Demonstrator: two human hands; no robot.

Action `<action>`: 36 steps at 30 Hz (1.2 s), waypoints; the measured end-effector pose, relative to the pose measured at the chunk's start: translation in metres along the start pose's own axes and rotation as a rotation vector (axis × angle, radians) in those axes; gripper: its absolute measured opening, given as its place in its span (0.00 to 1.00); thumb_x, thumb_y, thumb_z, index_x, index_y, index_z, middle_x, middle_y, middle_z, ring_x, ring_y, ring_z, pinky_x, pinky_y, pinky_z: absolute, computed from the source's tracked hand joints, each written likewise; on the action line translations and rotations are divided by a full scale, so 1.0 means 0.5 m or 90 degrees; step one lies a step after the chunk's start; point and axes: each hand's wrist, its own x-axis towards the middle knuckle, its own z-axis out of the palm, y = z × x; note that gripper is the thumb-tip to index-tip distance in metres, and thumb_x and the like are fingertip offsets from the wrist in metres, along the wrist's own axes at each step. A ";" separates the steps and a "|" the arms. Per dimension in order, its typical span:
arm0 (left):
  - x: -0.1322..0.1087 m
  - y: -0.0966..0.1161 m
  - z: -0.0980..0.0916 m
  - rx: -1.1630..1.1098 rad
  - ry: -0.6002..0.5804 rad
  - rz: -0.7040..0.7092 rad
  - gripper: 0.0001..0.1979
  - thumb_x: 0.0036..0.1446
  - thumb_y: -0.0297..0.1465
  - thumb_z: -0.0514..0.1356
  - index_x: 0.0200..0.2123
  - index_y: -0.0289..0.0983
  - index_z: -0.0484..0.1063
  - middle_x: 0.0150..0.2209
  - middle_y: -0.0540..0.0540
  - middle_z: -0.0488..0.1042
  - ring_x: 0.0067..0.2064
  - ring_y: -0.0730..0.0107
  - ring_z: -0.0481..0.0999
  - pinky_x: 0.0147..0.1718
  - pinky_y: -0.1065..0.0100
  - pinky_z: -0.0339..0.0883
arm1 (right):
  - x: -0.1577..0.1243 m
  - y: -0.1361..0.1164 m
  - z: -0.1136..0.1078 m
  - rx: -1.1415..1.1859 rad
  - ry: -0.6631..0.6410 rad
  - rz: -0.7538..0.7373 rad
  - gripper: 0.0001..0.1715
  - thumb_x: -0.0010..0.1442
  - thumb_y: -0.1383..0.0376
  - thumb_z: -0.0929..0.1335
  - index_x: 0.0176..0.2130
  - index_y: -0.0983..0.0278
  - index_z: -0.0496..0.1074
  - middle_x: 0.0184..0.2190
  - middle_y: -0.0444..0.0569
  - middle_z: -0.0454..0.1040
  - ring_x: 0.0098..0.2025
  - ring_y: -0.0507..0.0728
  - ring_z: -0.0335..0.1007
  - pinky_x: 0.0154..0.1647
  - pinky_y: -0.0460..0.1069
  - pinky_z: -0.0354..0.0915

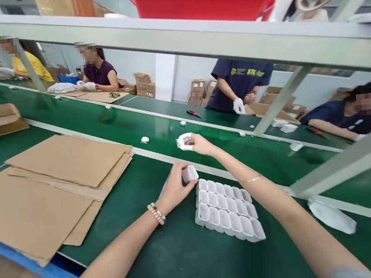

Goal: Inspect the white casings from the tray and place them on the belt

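Observation:
My left hand (175,185) is closed round a small white plastic cup (190,173), whose open end faces right. Out over the green conveyor belt, my right hand (200,144) pinches a small white part (179,143) between fingertips that wear white finger covers. The part is too small to name. On the green tabletop just right of my left hand stands a block of white plastic cups (227,207), set close together in rows. Their insides are hard to make out.
Flat cardboard sheets (68,161) lie stacked on the left. Small white parts (145,139) sit spaced along the conveyor belt (156,127). A shelf beam (172,36) crosses above, bearing a red tray (202,7). A white bag (332,215) lies at right. Co-workers sit across.

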 end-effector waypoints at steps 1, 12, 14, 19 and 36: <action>0.000 0.006 -0.001 -0.010 0.014 0.009 0.19 0.57 0.29 0.63 0.50 0.40 0.61 0.48 0.42 0.65 0.51 0.60 0.69 0.51 0.56 0.68 | -0.054 -0.010 -0.016 0.067 0.031 -0.029 0.27 0.59 0.61 0.70 0.55 0.69 0.65 0.46 0.57 0.76 0.43 0.57 0.74 0.46 0.52 0.70; -0.021 0.103 -0.017 0.026 -0.005 0.215 0.22 0.56 0.26 0.63 0.52 0.43 0.62 0.51 0.40 0.70 0.55 0.58 0.71 0.51 0.52 0.70 | -0.383 -0.123 -0.050 -0.197 0.278 -0.394 0.31 0.61 0.60 0.70 0.61 0.57 0.62 0.42 0.51 0.74 0.43 0.59 0.71 0.43 0.56 0.67; -0.024 0.110 -0.017 0.051 -0.012 0.237 0.23 0.56 0.24 0.62 0.53 0.43 0.63 0.51 0.41 0.71 0.55 0.58 0.71 0.51 0.52 0.70 | -0.384 -0.117 -0.048 -0.211 0.278 -0.395 0.33 0.61 0.59 0.69 0.62 0.58 0.60 0.42 0.52 0.74 0.42 0.59 0.71 0.43 0.56 0.67; -0.029 0.111 -0.011 0.082 -0.019 0.232 0.23 0.56 0.24 0.62 0.54 0.42 0.63 0.50 0.41 0.72 0.54 0.59 0.72 0.52 0.52 0.70 | -0.387 -0.112 -0.047 -0.228 0.283 -0.386 0.32 0.62 0.58 0.69 0.62 0.61 0.60 0.41 0.53 0.73 0.41 0.59 0.69 0.42 0.56 0.67; -0.028 0.108 -0.014 0.132 -0.046 0.277 0.24 0.57 0.25 0.62 0.57 0.40 0.63 0.51 0.39 0.72 0.53 0.59 0.72 0.51 0.53 0.70 | -0.402 -0.133 -0.033 -0.334 0.277 -0.305 0.11 0.64 0.62 0.67 0.40 0.67 0.75 0.32 0.54 0.69 0.36 0.59 0.66 0.35 0.55 0.68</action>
